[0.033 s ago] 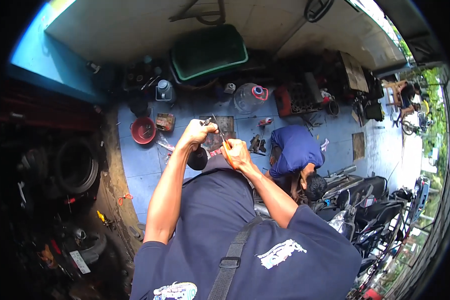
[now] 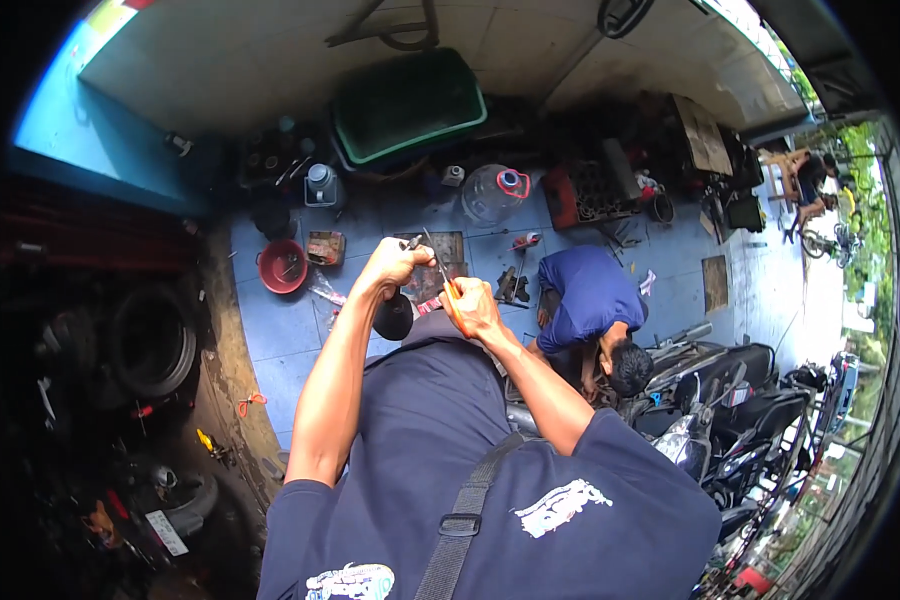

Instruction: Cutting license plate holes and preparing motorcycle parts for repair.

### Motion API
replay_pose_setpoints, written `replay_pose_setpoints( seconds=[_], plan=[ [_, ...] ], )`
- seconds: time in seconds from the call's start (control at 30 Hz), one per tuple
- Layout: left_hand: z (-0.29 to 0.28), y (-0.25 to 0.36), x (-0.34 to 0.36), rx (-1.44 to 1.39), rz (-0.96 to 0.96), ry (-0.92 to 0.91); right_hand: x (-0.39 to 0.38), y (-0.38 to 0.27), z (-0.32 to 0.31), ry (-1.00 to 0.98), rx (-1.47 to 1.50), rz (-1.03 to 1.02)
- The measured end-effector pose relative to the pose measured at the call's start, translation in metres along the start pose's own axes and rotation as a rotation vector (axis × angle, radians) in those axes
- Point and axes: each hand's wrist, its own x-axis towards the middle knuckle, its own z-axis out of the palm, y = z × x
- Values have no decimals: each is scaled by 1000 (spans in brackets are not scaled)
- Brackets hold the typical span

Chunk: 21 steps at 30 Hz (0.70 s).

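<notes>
Tool (image 2: 457,310), orange-handled, gripped in person's right hand (image 2: 477,304); left hand (image 2: 396,262) closed on small dark part (image 2: 414,243), kind unclear from where I'm standing.

Single fisheye view from the head, steeply downward, dark shirt (image 2: 430,400) close, blue floor (image 2: 273,332) farther

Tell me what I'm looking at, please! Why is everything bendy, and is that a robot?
No robot here! A wide camera worn on somebody's head looks down over their own front, and its lens makes straight edges bend. The right hand grips an orange-handled tool. The left hand pinches a small dark thing, too small to name for sure. On the blue tiled floor are a red basin and a big clear bottle. Off to the right, another person bends low.
</notes>
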Motion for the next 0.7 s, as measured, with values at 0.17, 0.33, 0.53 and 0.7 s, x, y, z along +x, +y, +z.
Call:
replay_pose_setpoints(
  seconds=[0.17, 0.33, 0.53, 0.7],
  plan=[
    [17, -1, 79, 49, -22, -129, 18, 31, -10, 109, 19, 70],
    [24, 17, 94, 50, -107, -199, 30, 39, -15, 234, 67, 57],
    [-14, 21, 64, -64, -30, -133, 44, 64, -18, 87, -125, 500],
    [-82, 5, -7, -339, 69, 41, 42, 86, -6, -336, -489, 556]
  ],
)
